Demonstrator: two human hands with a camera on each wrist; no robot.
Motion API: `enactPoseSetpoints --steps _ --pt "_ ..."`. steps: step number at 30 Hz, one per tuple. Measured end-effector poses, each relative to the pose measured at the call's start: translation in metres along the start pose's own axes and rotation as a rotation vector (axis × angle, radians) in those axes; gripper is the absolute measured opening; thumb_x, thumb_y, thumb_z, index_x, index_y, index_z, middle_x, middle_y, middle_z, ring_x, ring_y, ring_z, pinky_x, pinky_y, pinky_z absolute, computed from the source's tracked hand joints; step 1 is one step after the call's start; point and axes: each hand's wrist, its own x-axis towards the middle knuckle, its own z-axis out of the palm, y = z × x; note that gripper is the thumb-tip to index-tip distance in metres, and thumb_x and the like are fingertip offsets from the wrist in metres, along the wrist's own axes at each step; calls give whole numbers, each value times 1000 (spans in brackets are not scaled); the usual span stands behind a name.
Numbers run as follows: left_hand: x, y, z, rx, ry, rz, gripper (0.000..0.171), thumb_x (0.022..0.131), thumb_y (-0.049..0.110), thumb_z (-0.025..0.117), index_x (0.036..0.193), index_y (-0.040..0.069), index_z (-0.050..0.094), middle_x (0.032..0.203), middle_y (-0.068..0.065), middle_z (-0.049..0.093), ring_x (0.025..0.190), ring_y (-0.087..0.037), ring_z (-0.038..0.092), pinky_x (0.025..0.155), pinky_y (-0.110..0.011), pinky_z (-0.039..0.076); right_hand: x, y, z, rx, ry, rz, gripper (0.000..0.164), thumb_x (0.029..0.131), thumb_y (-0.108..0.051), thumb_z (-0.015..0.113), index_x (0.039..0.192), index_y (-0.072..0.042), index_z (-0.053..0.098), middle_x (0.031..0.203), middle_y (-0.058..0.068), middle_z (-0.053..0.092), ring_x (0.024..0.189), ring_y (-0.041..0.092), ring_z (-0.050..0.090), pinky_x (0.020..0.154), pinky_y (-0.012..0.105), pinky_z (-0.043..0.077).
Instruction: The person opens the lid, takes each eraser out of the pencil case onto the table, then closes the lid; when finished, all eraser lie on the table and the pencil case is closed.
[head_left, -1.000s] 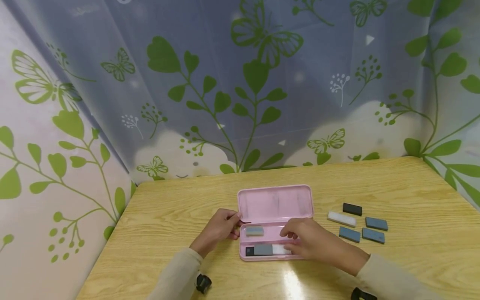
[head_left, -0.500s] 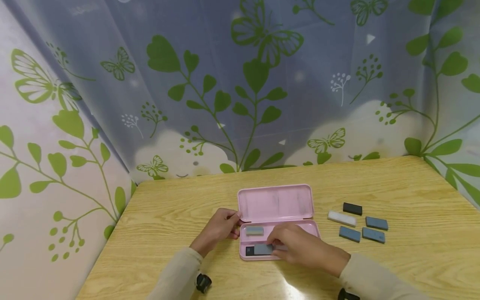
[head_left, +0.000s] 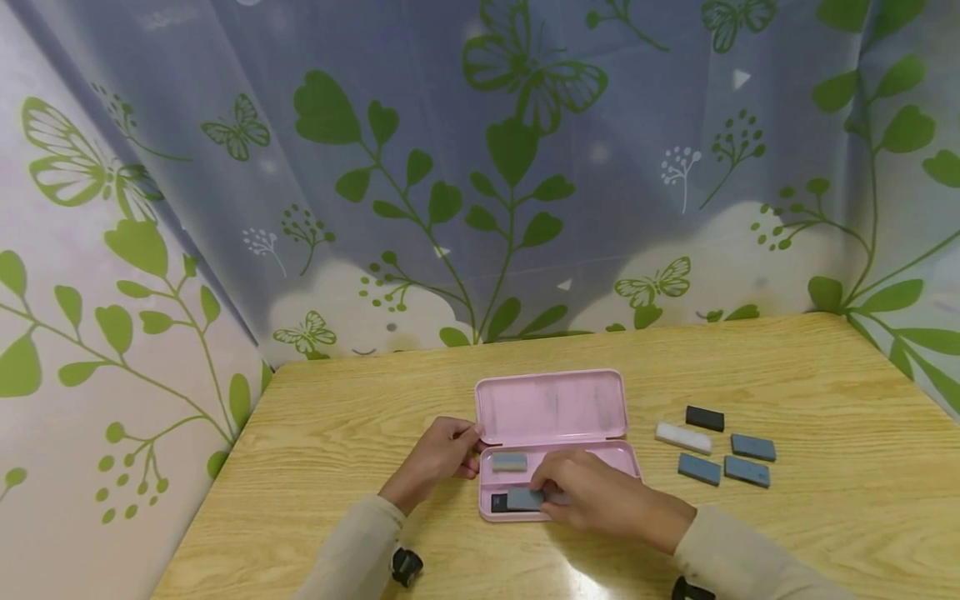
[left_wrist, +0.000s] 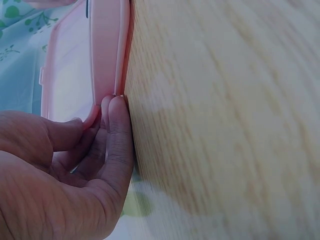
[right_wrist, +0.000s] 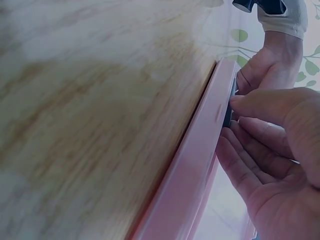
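A pink pencil case [head_left: 551, 408] lies on the table with its lid swung back. My left hand [head_left: 441, 450] pinches the lid's corner at the left end of the hinge; the left wrist view shows thumb and fingers on that pink edge [left_wrist: 91, 118]. Over the front compartment, my right hand [head_left: 596, 496] pinches a grey-blue eraser [head_left: 524, 499] by its right end. This eraser looks slightly tilted beside a black eraser [head_left: 498, 502]. A light blue and beige eraser [head_left: 509, 462] lies in the rear compartment. The white eraser's place is hidden behind the right hand.
Right of the case lie a black eraser [head_left: 705, 418], a white eraser [head_left: 683, 437] and several blue erasers [head_left: 699, 468]. A patterned curtain [head_left: 420, 208] hangs along the wooden table's [head_left: 360, 392] back edge.
My right hand has moved left from the white eraser to the grey-blue one and now pinches it, its left end shifted slightly. The left hand has stayed on the lid corner.
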Motion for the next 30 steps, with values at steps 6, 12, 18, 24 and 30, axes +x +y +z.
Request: enactPoseSetpoints --steps 6,12,18,24,30 --pt "2 -2 0 0 -9 3 29 109 13 48 102 -5 69 86 -8 62 64 -12 56 58 -23 56 1 0 1 9 3 2 16 83 0 79 97 0 71 88 2 69 81 6 62 72 18 54" --pt "3 -3 -1 -8 -14 6 29 109 13 48 102 -5 69 86 -8 62 64 -12 56 58 -23 56 1 -1 -1 41 6 9 16 82 2 77 96 0 70 88 2 69 81 6 63 71 18 54" --pt "2 -2 -1 -7 -13 7 29 109 13 47 103 -5 69 87 -8 62 64 -12 56 58 -23 56 -2 -2 -6 60 14 34 16 83 0 78 97 -1 70 89 1 69 82 6 62 72 20 55" --pt "0 0 -1 -8 -10 1 29 109 13 48 103 -6 69 87 -8 63 64 -12 56 58 -23 56 -6 -2 -12 90 11 82 16 84 0 77 98 -1 71 92 2 70 83 7 64 73 21 56" --pt "2 -2 -1 0 -8 -6 29 109 13 48 102 -5 69 85 -7 62 64 -12 56 58 -22 56 -12 -1 -20 70 39 78 15 84 -2 76 98 -2 70 91 1 69 83 7 63 72 22 56"
